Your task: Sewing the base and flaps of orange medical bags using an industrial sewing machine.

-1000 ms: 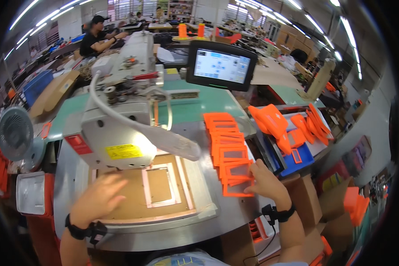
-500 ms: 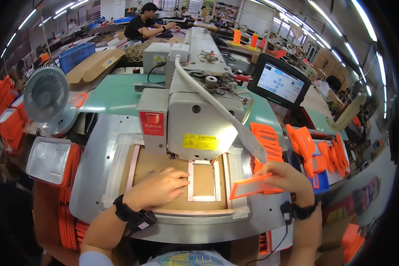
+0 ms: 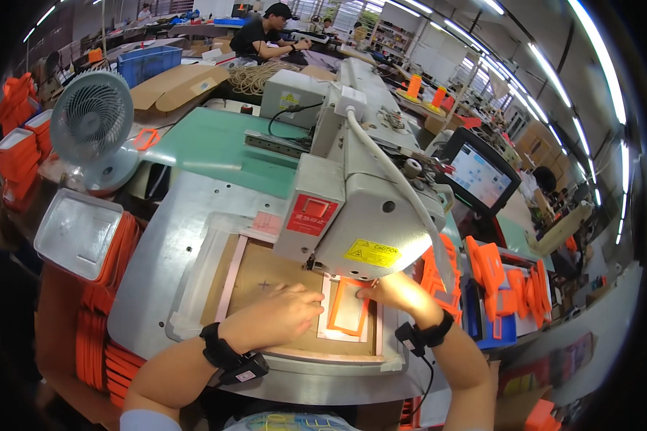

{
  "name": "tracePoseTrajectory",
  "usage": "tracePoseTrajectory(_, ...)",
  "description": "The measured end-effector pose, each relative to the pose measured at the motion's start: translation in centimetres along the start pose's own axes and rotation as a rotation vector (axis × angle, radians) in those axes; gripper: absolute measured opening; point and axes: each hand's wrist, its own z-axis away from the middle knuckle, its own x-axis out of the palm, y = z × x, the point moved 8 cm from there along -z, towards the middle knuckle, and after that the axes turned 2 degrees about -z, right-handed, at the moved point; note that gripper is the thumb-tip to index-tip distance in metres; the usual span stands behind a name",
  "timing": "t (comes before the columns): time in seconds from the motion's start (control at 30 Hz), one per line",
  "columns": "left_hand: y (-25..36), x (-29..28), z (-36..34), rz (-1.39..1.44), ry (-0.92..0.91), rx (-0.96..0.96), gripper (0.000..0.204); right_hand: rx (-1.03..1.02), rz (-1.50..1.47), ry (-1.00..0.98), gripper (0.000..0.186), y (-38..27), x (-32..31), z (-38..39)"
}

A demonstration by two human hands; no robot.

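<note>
Looking down from the head camera, both hands work under the head of a large grey sewing machine (image 3: pixel 352 208) at the middle of the metal bench (image 3: pixel 165 237). At about 6 o'clock from the machine head lies an orange frame-shaped piece (image 3: pixel 349 309), set into the rectangular opening of a brown template plate (image 3: pixel 259 280), apparently so the cut-out keeps it square beneath the needle. The left hand (image 3: pixel 280 320) lies flat and released, fingers spread on the plate just at 9 o'clock of the piece, seemingly pressing the template still. The right hand (image 3: pixel 399 294) reaches in from 3 o'clock, its fingertips on the piece's upper right edge, nudging rather than clenching it. More orange pieces (image 3: pixel 496 276) are stacked at 3 o'clock within easy reach of that hand. A white fan (image 3: pixel 93 126) stands at 10 o'clock, and a touchscreen (image 3: pixel 479 172) at 2 o'clock.
</note>
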Motion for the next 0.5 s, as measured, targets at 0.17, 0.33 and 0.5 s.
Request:
tracePoseTrajectory(0.17, 0.1, 0.0, 0.1, -0.028, -0.018, 0.0, 0.036, 0.035, -0.118, 0.101, 0.044, -1.7, 0.2, -0.1)
tracePoseTrajectory(0.33, 0.3, -0.2, 0.1, -0.028, 0.007, 0.0, 0.033, -0.066, -0.139, 0.114, 0.044, -1.8, 1.2, 0.1)
tracePoseTrajectory(0.5, 0.3, -0.2, -0.3, -0.064, 0.019, -0.012, 0.039, -0.148, 0.0, 0.182, 0.042, -2.3, 1.5, 0.5)
